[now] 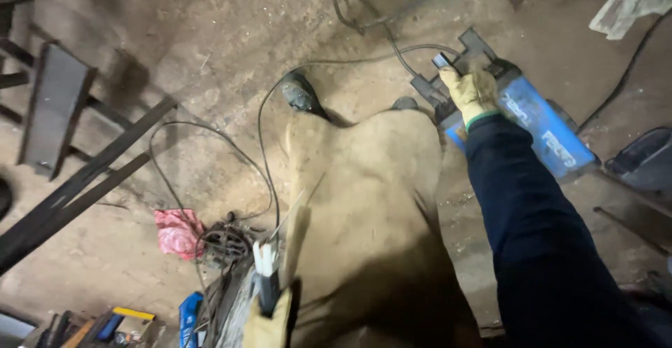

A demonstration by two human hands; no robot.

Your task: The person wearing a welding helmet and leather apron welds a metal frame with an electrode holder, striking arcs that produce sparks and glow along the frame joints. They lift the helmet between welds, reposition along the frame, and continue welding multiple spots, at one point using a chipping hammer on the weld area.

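Note:
My right hand (473, 90), in a tan work glove with a dark blue sleeve, reaches forward and rests on the front end of a blue welding machine (539, 128) on the floor, fingers at its black panel. My left hand (267, 327), also gloved, sits at the bottom edge and is closed around a welding electrode holder (266, 278) with a thin rod (288, 213) sticking up from it. A tan leather apron (371, 208) covers my legs, and one dark boot (299, 93) shows past it.
Black cables (262, 131) loop over the dirt floor to the machine and to a tangle of wire (225, 242). A red rag (178, 232) lies beside it. Dark steel bars and a frame (59, 110) lie at left. A dark welding mask (644, 160) rests at right.

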